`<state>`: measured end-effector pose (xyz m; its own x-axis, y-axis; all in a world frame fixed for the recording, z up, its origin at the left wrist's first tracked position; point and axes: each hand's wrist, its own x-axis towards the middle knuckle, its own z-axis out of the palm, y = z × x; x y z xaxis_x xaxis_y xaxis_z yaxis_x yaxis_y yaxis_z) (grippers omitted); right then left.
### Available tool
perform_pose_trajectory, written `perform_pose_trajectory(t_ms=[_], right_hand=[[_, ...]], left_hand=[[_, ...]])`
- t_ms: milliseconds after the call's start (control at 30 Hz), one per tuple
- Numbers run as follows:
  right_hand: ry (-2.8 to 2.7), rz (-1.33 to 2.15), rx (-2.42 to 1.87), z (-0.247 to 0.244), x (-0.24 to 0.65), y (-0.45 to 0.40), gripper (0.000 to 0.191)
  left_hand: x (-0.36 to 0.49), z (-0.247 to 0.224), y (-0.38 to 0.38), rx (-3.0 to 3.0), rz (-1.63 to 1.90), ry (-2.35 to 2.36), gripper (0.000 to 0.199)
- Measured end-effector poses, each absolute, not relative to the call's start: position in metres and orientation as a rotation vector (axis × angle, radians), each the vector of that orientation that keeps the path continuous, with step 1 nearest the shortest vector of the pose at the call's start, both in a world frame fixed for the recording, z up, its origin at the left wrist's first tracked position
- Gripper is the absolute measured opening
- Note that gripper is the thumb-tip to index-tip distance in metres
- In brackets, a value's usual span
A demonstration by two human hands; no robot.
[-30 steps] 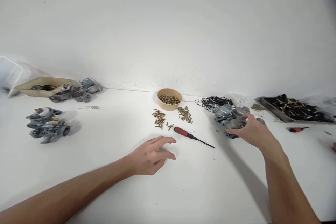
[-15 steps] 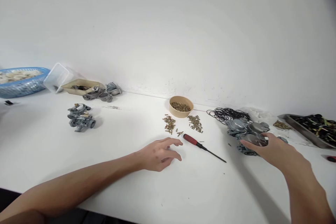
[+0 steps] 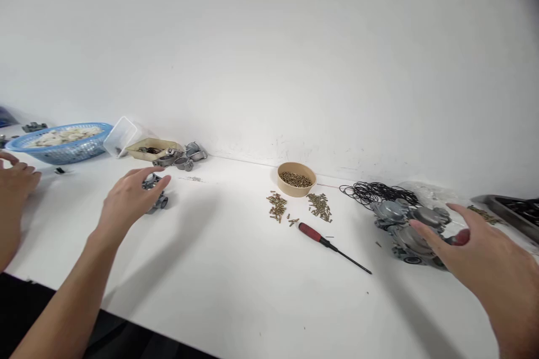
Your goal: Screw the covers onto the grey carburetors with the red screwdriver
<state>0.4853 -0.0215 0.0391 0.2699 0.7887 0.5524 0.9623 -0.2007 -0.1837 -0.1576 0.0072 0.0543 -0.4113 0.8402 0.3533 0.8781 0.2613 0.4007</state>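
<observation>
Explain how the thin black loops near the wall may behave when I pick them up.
The thin black loops will probably feel floppy, as they lie in loose curves. They look light, being thin. Several may lift together, because they overlap in a tangle.

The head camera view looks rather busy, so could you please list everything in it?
White table: one, below wall
White wall: one, behind
Blue basket: one, pale contents, left
Clear bin: one, tipped, beside basket
Yellowish tray: one, left of centre
Grey metal parts: several, by that tray
Left assemblies: count hidden, grey, partly behind left hand
Tan tub: one, brass pieces inside, centre
Brass piles: two before tub, one far right
Screwdriver: one, red and black, centre-right
Cord tangle: one, black, right
Right assemblies: several, grey, by right hand
Metal tray: one, grey, right edge
Other person's hand: one, left edge
Left hand: one, bare, left
Right hand: one, bare, right
</observation>
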Motion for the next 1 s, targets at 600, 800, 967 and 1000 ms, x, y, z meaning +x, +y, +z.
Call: perform_pose_trajectory(t_ms=[600,800,967,1000], right_hand=[[-2.05,-0.008,-1.752,0.025,0.363,-0.029,0.052],[-2.094,0.106,-1.771,0.022,0.363,-0.026,0.049],[-2.161,0.197,-1.773,0.019,0.358,-0.025,0.049],[-2.167,0.209,-1.77,0.019,0.357,-0.025,0.049]], left_hand=[[-0.157,-0.012,0.021,-2.1,-0.611,-2.296,0.031],[-0.13,0.003,0.033,-2.601,-0.732,-2.139,0.022],[-0.098,0.023,0.041,-3.09,-0.649,-1.855,0.02],[-0.091,0.028,0.043,-3.146,-0.611,-1.801,0.021]])
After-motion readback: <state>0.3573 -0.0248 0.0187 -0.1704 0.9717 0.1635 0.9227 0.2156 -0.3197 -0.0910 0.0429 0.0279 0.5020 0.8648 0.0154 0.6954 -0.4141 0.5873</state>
